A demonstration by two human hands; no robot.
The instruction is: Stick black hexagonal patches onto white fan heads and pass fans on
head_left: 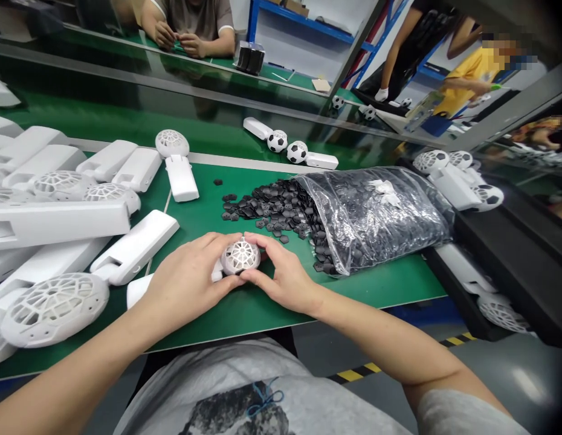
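Note:
Low over the front of the green table, a white handheld fan (pixel 241 256) with a round, open-lattice head is held between both my hands. My left hand (pixel 197 269) wraps the head's left side, with thumb and fingers closed on it. From the right, my right hand (pixel 281 272) pinches the head's rim between thumb and fingers. Part of the fan's white handle shows beneath my left hand. Just beyond my hands lies a heap of small black five-sided pieces (pixel 281 205), spilling from a clear plastic bag (pixel 376 211).
Many white fans (pixel 58 302) are piled at left, and one fan (pixel 181 176) lies beyond my left hand. Two fans with black patches (pixel 297 152) lie near the glass partition. A black conveyor-like belt (pixel 526 241) holds more at right. People sit and stand beyond the glass.

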